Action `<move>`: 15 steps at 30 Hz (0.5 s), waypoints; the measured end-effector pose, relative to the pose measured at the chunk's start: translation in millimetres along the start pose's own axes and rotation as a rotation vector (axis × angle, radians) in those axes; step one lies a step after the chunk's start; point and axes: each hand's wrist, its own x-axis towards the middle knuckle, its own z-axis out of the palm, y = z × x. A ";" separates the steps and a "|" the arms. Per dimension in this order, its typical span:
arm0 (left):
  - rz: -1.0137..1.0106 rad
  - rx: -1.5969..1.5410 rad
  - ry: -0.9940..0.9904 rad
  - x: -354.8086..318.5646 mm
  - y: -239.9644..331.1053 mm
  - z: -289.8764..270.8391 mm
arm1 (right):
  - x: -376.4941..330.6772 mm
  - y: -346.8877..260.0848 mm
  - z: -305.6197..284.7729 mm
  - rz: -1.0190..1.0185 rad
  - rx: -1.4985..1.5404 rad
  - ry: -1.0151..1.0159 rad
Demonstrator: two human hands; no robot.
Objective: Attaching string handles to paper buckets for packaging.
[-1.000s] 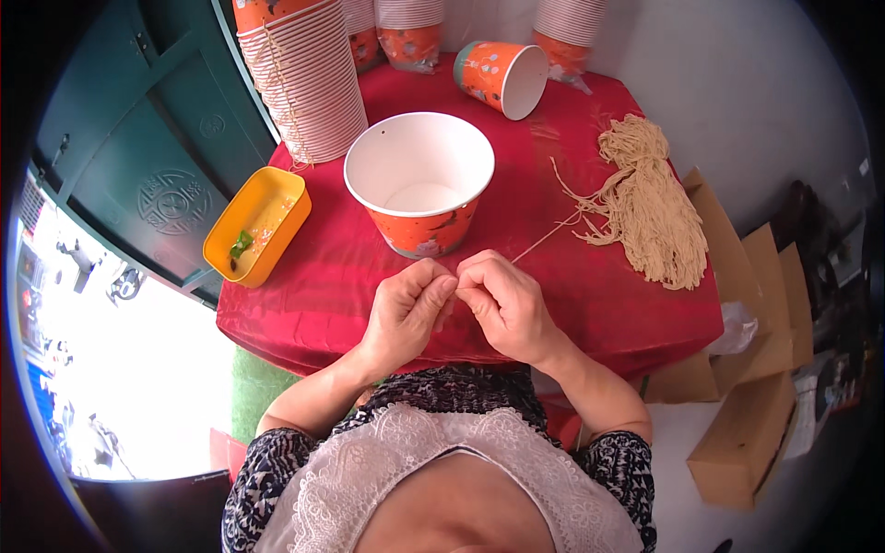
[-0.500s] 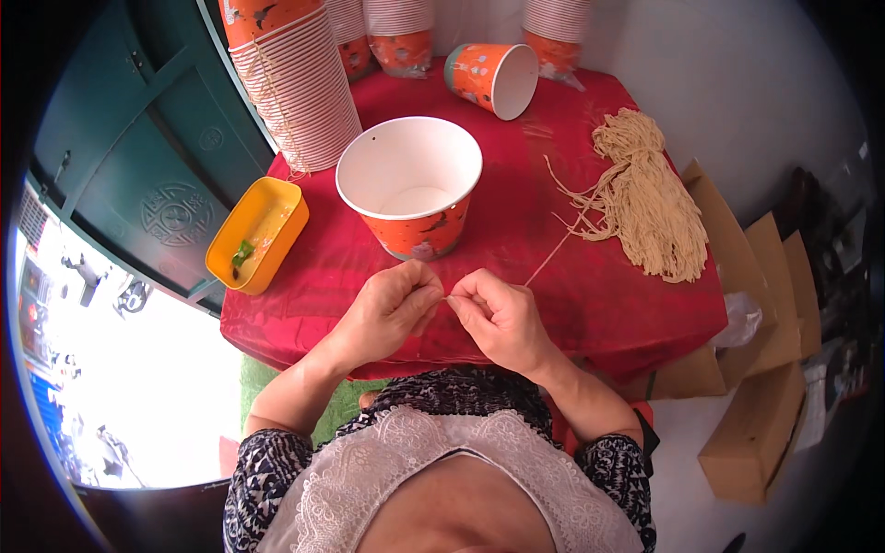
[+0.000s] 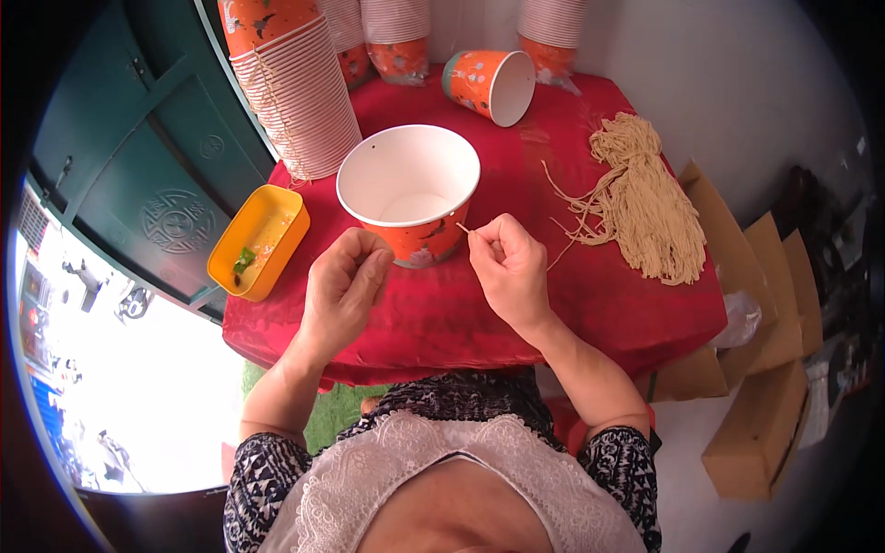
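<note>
An orange paper bucket [image 3: 419,241] with a white rim and white inside stands upright in front of me; a small dark hole shows near its rim at the left. My right hand [image 3: 505,267] is closed in a pinch on a thin tan cord [image 3: 464,228], whose short tip pokes out toward the bucket's right side. My left hand [image 3: 346,281] is closed beside the bucket's front left, thumb against the curled fingers; whatever it may hold is hidden. To the right lies a tied bundle of tan cords [image 3: 650,212], with loose strands trailing toward my right hand.
A red cloth covers the table [image 3: 590,313]. At the left are a yellow tray [image 3: 290,241] with a green scrap inside and a tall stack of buckets [image 3: 300,111]. Another bucket [image 3: 475,78] lies on its side at the back. Cardboard boxes [image 3: 756,433] stand right of the table.
My hands have moved apart, the left away to the left and the right up to the bucket's right side. The cord's tip now shows above my right fingers.
</note>
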 end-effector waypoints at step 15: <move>0.074 -0.042 0.027 3.0 2.8 -16.5 | 12.5 4.3 14.2 -0.041 -0.130 -0.002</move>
